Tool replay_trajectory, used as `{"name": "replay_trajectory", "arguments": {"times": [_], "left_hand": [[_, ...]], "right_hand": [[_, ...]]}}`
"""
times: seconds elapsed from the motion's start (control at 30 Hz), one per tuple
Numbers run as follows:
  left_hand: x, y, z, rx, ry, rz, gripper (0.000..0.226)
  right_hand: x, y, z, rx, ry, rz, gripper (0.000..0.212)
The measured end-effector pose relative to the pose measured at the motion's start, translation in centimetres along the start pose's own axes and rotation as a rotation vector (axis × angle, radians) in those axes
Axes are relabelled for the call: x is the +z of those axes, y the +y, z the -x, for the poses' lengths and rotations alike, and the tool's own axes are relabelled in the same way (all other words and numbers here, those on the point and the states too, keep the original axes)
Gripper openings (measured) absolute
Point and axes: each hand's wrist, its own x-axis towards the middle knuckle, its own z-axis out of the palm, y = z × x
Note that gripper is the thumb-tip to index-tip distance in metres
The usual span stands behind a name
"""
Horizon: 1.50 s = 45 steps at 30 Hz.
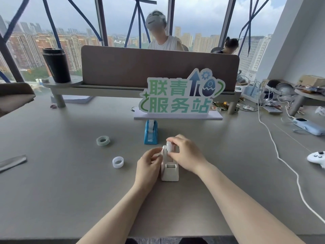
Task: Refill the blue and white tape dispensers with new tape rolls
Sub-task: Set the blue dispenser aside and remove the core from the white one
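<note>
The white tape dispenser [170,170] stands upright in the middle of the grey table. My left hand [149,166] grips its left side. My right hand [186,154] pinches a white tape roll [168,146] at the top of the dispenser, partly hidden by my fingers. The blue tape dispenser [150,132] stands just behind, with a roll in it. Two loose rolls lie to the left: a greenish one [103,140] and a whiter one [118,162].
A green sign on a white base [177,95] stands behind the blue dispenser. A white cable [274,147] runs down the right side, next to a white game controller [317,158] and a blue device [309,126]. A metal strip [12,162] lies at the left edge.
</note>
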Motion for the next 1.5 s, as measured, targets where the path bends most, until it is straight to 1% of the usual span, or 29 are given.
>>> {"name": "replay_trajectory", "arguments": {"times": [0.07, 0.13, 0.3, 0.5, 0.7, 0.83, 0.97, 1.03, 1.13, 1.2, 1.27, 1.37, 1.5], "left_hand": [[0.1, 0.4, -0.1, 0.02, 0.019, 0.024, 0.02], [0.0, 0.9, -0.4, 0.047, 0.022, 0.02, 0.02], [-0.4, 1.4, -1.4, 0.078, -0.035, -0.035, 0.012], [-0.5, 1.4, -1.8, 0.079, -0.04, -0.048, 0.016], [-1.1, 1.8, -1.9, 0.094, -0.035, -0.001, 0.017], [-1.7, 2.1, -2.1, 0.08, -0.026, 0.055, 0.011], [-2.3, 2.7, -1.6, 0.074, -0.048, 0.141, 0.007], [-2.6, 3.1, -1.3, 0.067, -0.059, 0.175, 0.006], [-3.0, 3.4, -1.5, 0.044, -0.045, 0.197, 0.021], [-3.4, 3.3, -1.6, 0.033, -0.057, 0.199, 0.026], [-3.8, 3.3, -1.7, 0.042, -0.086, 0.179, 0.025], [-4.4, 3.1, -1.6, 0.048, -0.105, 0.16, 0.022], [-5.0, 2.8, -1.7, 0.051, -0.088, 0.167, 0.022]], "right_hand": [[0.0, -0.1, 0.2, -0.004, 0.023, -0.028, 0.041], [-0.1, -0.2, 0.4, -0.008, 0.028, -0.043, 0.042], [-0.3, 0.0, 0.6, -0.02, 0.007, -0.099, 0.049], [-0.4, -0.3, 0.5, -0.064, 0.023, -0.134, 0.049], [-0.5, -1.1, 0.1, -0.115, 0.058, -0.16, 0.044], [-0.1, -1.4, -0.2, -0.081, 0.091, -0.282, 0.037], [0.2, -1.5, -0.3, 0.011, 0.075, -0.429, 0.043], [0.4, -1.5, -0.4, 0.031, 0.064, -0.484, 0.039], [0.7, -1.5, -0.5, 0.028, 0.017, -0.529, 0.033], [0.8, -1.7, -0.6, 0.01, -0.014, -0.546, 0.029], [0.8, -1.9, -0.6, 0.006, -0.025, -0.575, 0.022], [0.9, -2.4, -0.8, 0.017, -0.036, -0.627, 0.019], [1.9, -2.8, -1.3, 0.032, 0.017, -0.619, 0.012]]}}
